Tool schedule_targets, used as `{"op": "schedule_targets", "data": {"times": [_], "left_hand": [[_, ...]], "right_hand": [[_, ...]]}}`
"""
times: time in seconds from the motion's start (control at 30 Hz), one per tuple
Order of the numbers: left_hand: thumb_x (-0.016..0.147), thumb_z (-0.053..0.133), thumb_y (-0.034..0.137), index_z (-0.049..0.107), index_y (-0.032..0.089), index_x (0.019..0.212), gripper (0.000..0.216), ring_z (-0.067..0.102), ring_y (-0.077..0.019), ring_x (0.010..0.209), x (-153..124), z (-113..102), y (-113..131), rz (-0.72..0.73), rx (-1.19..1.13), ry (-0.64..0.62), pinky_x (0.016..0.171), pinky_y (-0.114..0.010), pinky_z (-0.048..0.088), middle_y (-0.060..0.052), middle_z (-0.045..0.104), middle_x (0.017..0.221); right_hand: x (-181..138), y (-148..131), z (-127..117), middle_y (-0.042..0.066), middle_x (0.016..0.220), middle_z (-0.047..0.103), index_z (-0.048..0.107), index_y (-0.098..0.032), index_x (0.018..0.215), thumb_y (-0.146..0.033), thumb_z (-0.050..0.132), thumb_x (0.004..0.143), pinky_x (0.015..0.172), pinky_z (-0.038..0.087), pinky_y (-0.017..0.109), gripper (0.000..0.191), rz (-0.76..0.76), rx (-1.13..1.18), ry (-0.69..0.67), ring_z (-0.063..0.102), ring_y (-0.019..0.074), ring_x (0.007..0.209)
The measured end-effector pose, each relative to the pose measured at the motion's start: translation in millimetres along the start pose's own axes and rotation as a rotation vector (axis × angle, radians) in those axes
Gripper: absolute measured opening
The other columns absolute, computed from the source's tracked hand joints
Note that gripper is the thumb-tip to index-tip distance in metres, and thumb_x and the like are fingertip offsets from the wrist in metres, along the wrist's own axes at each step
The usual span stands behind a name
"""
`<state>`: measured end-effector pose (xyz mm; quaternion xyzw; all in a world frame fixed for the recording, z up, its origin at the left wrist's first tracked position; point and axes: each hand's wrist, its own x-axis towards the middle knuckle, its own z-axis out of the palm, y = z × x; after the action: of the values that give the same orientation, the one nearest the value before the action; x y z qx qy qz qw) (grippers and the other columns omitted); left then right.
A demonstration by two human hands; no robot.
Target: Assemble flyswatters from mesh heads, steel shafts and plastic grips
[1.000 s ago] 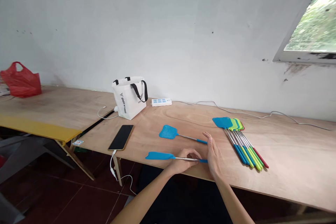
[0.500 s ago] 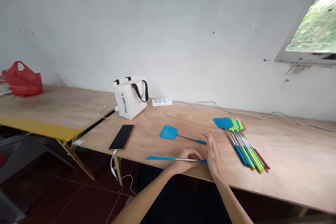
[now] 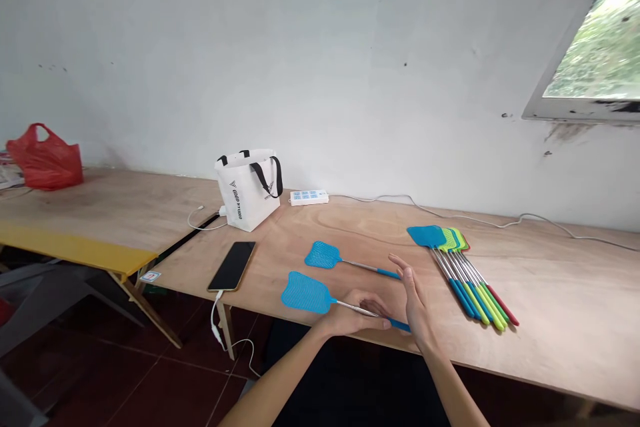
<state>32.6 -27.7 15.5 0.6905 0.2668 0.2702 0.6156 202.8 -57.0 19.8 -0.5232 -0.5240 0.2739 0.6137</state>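
Note:
My left hand [image 3: 356, 313] is closed around the metal shaft of a blue fly swatter [image 3: 307, 293], near its handle. The swatter's mesh head points left over the table's front edge, its flat face showing. My right hand [image 3: 416, 303] is open, fingers stretched up and apart, its palm close to the tip of the blue handle. Whether the palm touches the handle I cannot tell. Just beyond lies a second blue fly swatter [image 3: 323, 255], its handle end partly behind my right fingers. To the right, a fanned stack of fly swatters [image 3: 467, 280] has blue, green and red handles.
A black phone [image 3: 233, 265] on a white cable lies at the table's left front. Behind it stand a white bag [image 3: 250, 193] and a power strip [image 3: 309, 197], whose cord runs along the wall. On the left table [image 3: 150, 203] sits a red plastic bag [image 3: 47, 163].
The held swatter has turned from edge-on to showing its flat face. My right hand has shifted slightly right, away from my left, uncovering the handle's end.

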Motion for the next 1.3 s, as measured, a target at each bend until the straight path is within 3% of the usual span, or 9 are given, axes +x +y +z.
{"op": "schedule_targets", "data": {"times": [0.3, 0.53, 0.67, 0.83, 1.07, 1.3], "left_hand": [[0.071, 0.085, 0.049, 0.078, 0.017, 0.096, 0.041, 0.068, -0.019, 0.084, 0, -3, -1, 0.033, 0.081, 0.005, 0.078, -0.029, 0.05, -0.004, 0.075, 0.091], [0.074, 0.084, 0.049, 0.078, 0.017, 0.096, 0.039, 0.067, -0.0186, 0.083, -1, -2, -1, 0.03, 0.101, 0.011, 0.075, -0.028, 0.049, -0.004, 0.075, 0.09], [0.069, 0.088, 0.038, 0.077, 0.017, 0.093, 0.034, 0.067, -0.0179, 0.078, 1, -2, -5, 0.034, 0.092, 0.016, 0.072, -0.027, 0.049, -0.003, 0.074, 0.084], [0.072, 0.083, 0.026, 0.077, 0.017, 0.097, 0.027, 0.067, -0.0174, 0.079, 1, -2, -6, 0.049, 0.088, 0.011, 0.072, -0.027, 0.049, -0.003, 0.074, 0.087], [0.076, 0.079, 0.022, 0.077, 0.016, 0.093, 0.018, 0.066, -0.0161, 0.075, 2, -1, -4, 0.069, 0.17, 0.015, 0.071, -0.026, 0.049, -0.004, 0.075, 0.085], [0.077, 0.078, 0.023, 0.077, 0.017, 0.094, 0.017, 0.067, -0.0177, 0.08, 1, -1, 0, 0.032, 0.177, 0.049, 0.074, -0.027, 0.05, -0.004, 0.075, 0.087]], "right_hand": [[0, 25, 0, 0.007, 0.133, 0.067, 0.071, -0.026, 0.12, -0.07, 0.037, 0.099, 0.114, 0.04, 0.049, 0.06, 0.044, 0.132, 0.004, 0.059, 0.0293, 0.127], [2, 23, -1, 0.009, 0.128, 0.07, 0.073, -0.024, 0.115, -0.072, 0.041, 0.097, 0.109, 0.046, 0.048, 0.061, 0.086, 0.13, 0.011, 0.063, 0.0298, 0.121], [11, 25, 1, 0.01, 0.122, 0.072, 0.074, -0.022, 0.108, -0.071, 0.042, 0.097, 0.105, 0.05, 0.047, 0.059, 0.08, 0.171, 0.04, 0.065, 0.0294, 0.119], [9, 26, 1, 0.01, 0.118, 0.074, 0.075, -0.023, 0.105, -0.073, 0.04, 0.096, 0.101, 0.052, 0.048, 0.061, 0.08, 0.098, 0.015, 0.066, 0.0304, 0.115], [-8, 23, -4, 0.01, 0.111, 0.075, 0.076, -0.024, 0.099, -0.073, 0.043, 0.095, 0.101, 0.052, 0.048, 0.06, 0.056, 0.068, -0.031, 0.067, 0.0311, 0.111], [16, 24, 0, 0.009, 0.117, 0.074, 0.076, -0.024, 0.105, -0.076, 0.038, 0.095, 0.103, 0.048, 0.048, 0.064, 0.104, -0.038, 0.004, 0.066, 0.0308, 0.112]]}}
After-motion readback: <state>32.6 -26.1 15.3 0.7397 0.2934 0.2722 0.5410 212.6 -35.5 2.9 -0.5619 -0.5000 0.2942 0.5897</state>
